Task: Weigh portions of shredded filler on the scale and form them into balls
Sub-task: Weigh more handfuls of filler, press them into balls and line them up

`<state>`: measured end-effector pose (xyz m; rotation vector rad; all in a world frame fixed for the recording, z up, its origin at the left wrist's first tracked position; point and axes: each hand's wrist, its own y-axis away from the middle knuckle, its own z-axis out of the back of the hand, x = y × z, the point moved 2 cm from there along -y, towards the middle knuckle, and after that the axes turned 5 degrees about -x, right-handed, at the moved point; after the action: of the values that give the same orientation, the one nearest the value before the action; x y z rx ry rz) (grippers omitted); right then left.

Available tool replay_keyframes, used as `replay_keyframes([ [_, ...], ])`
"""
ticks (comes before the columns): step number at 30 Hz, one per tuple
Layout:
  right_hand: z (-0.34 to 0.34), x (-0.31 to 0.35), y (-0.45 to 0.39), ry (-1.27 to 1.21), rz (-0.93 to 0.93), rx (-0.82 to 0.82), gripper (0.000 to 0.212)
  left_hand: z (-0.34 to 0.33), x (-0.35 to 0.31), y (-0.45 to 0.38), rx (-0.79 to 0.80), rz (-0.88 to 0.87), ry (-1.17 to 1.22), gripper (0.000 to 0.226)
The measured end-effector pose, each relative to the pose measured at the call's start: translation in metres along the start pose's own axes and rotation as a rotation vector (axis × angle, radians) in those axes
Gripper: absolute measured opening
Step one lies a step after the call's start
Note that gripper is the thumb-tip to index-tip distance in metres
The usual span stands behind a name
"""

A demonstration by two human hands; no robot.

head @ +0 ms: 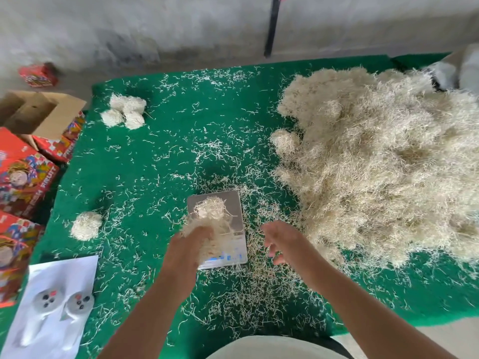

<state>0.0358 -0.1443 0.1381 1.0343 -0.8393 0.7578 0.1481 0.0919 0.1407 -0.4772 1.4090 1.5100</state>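
A small silver scale (pixel 233 203) with a blue-lit display lies on the green mat in front of me. A loose clump of pale shredded filler (pixel 211 209) sits on its plate. My left hand (pixel 188 251) grips a wad of filler that hangs over the scale's near left part. My right hand (pixel 278 240) hovers just right of the scale with its fingers loosely curled and nothing in them. A big heap of filler (pixel 383 161) covers the right side of the mat. One formed ball (pixel 86 226) lies at the left, and several more balls (pixel 126 111) sit at the far left.
The green mat (pixel 155 156) is strewn with loose shreds. Red printed boxes (pixel 24 174) and an open cardboard box (pixel 36 111) stand off its left edge. A white sheet with two grey controllers (pixel 62 301) lies at the near left. A grey wall runs behind.
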Motion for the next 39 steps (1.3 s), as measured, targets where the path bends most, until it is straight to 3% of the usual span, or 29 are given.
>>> replay_keyframes([
  [1,-0.007,0.002,0.003,-0.017,0.026,0.040,0.073,-0.003,0.008,0.000,0.096,-0.044,-0.092,0.070],
  [2,-0.016,0.003,0.005,-0.018,0.049,0.079,0.084,-0.009,0.016,0.001,0.147,0.004,-0.017,0.064],
  [3,-0.025,0.005,0.008,-0.010,0.063,0.115,0.088,-0.017,0.016,0.008,0.222,-0.083,-0.064,0.052],
  [4,-0.034,0.004,0.008,0.008,0.073,0.137,0.087,-0.024,0.015,0.006,0.277,-0.042,-0.002,0.040],
  [6,-0.048,0.007,0.004,0.035,0.101,0.138,0.067,-0.035,0.018,0.001,0.412,0.154,0.230,0.043],
  [8,-0.054,0.010,-0.007,0.079,0.101,0.045,0.032,-0.036,0.013,-0.007,0.536,0.181,0.313,0.049],
  [11,-0.055,0.017,-0.029,0.125,0.075,-0.165,0.012,-0.023,0.008,-0.036,0.367,0.265,0.384,0.051],
  [14,-0.056,0.032,-0.057,0.119,0.088,-0.243,0.015,-0.005,-0.008,-0.064,0.316,0.098,0.267,0.038],
  [17,-0.066,0.052,-0.088,0.171,0.091,-0.218,0.039,0.011,-0.022,-0.095,0.125,-0.006,0.193,0.035],
  [23,-0.084,0.058,-0.140,0.248,0.017,-0.226,0.058,0.026,-0.007,-0.151,-0.144,-0.044,0.067,0.031],
  [31,-0.083,0.033,-0.156,0.245,-0.073,-0.264,0.069,0.024,0.030,-0.176,-0.121,0.072,-0.087,0.042],
  [39,-0.069,0.025,-0.149,0.245,-0.042,-0.325,0.060,0.034,0.048,-0.178,-0.130,0.109,-0.010,0.043],
])
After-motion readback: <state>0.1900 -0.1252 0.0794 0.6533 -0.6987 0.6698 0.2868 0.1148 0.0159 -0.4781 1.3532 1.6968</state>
